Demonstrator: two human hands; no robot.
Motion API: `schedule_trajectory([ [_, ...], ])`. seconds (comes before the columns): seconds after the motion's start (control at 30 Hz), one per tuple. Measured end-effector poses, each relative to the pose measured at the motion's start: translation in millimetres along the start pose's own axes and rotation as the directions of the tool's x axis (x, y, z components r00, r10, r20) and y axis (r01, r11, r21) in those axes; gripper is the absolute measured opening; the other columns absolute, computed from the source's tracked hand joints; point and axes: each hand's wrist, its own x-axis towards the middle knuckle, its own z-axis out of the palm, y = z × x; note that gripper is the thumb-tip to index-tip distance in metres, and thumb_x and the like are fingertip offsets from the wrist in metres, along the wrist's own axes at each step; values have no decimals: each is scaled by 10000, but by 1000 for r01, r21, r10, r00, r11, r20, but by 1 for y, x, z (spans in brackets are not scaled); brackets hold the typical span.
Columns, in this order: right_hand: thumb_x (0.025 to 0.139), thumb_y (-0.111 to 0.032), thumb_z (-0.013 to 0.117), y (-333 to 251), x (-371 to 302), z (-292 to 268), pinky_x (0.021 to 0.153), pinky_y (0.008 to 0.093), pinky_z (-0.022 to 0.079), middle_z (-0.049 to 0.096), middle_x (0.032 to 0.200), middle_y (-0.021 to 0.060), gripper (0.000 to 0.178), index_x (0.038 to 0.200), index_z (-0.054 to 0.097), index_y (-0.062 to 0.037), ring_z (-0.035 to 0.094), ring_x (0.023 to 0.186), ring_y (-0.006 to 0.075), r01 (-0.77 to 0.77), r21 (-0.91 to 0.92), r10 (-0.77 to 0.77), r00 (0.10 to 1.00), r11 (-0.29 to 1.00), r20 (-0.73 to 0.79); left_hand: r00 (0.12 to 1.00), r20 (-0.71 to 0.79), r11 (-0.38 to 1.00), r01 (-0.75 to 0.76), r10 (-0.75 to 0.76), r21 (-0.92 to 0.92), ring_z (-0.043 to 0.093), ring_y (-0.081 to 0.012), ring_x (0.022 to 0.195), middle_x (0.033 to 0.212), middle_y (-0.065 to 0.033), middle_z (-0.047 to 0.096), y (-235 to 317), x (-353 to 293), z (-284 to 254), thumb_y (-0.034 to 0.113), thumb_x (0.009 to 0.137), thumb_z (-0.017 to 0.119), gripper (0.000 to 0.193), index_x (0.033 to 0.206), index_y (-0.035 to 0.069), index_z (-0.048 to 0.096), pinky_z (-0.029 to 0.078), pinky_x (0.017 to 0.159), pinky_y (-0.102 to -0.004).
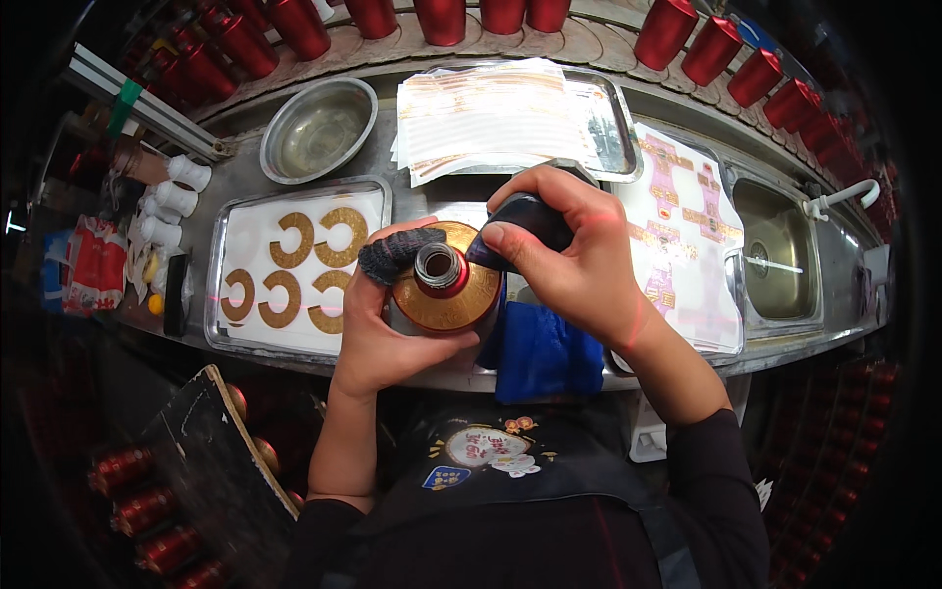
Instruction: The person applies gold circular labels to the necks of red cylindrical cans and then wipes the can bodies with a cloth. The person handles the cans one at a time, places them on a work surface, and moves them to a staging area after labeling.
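In the middle, a bottle (pixel 444 306) with a gold shoulder, a red collar and an uncapped threaded neck faces me. My left hand (pixel 381 344) is wrapped round its left and near side, and a grey knitted finger cover (pixel 400 251) lies over one finger. My right hand (pixel 581 245) pinches a smooth, dark, rounded piece (pixel 531 222), perhaps a scraper, with its lower end against the gold shoulder at the right. What it is exactly I cannot make out. The bottle's body is mostly hidden below its shoulder.
A tray (pixel 218 294) of gold C-shaped labels lies left, below a metal bowl (pixel 319 133). Label sheets (pixel 491 118) are stacked behind; pink-and-gold ones (pixel 677 275) lie right, beside a sink (pixel 780 250). A blue cloth (pixel 549 353) hangs at the front edge. Red bottles (pixel 440 20) line a conveyor.
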Motion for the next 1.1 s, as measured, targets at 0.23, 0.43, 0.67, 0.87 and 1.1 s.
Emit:
schedule_trajectory([
  [0.23,830,-69,765,-13,38,1,723,246,517,674,842,33,169,968,693,-2,623,800,83,-188,83,178,978,979,109,911,368,893,312,-184,-326,512,-207,1347,1443,-107,531,3,26,-20,97,562,967,1097,1497,14,399,380,1161,-364],
  [0.43,830,-126,806,-22,28,-4,799,243,511,697,906,37,210,971,713,-1,639,869,87,-104,128,87,988,986,131,992,124,986,19,2,-166,486,-236,1366,1454,-135,473,6,4,-1,99,599,979,1087,1480,2,349,393,1154,-374],
  [0.67,818,-70,794,-4,63,-1,762,235,510,685,882,8,196,969,703,15,626,821,71,-174,262,86,945,949,315,968,223,959,163,-111,-230,514,-220,1331,1399,-124,523,-11,4,-6,109,584,974,1036,1444,20,401,386,1151,-369],
  [0.87,751,-130,797,-9,92,25,697,278,498,664,778,44,224,885,694,17,620,744,125,-83,-79,109,903,993,416,964,262,992,-8,41,-125,519,-273,1333,1417,-188,528,-27,4,-4,135,566,971,1169,1500,-12,283,397,1144,-375],
  [1.1,831,-164,766,25,73,3,722,235,415,575,846,7,228,925,624,-12,520,776,100,-36,-42,44,975,998,216,977,193,937,-14,86,-348,535,-273,1265,1324,-153,544,-26,4,2,108,574,935,1029,1446,33,393,418,1094,-375],
])
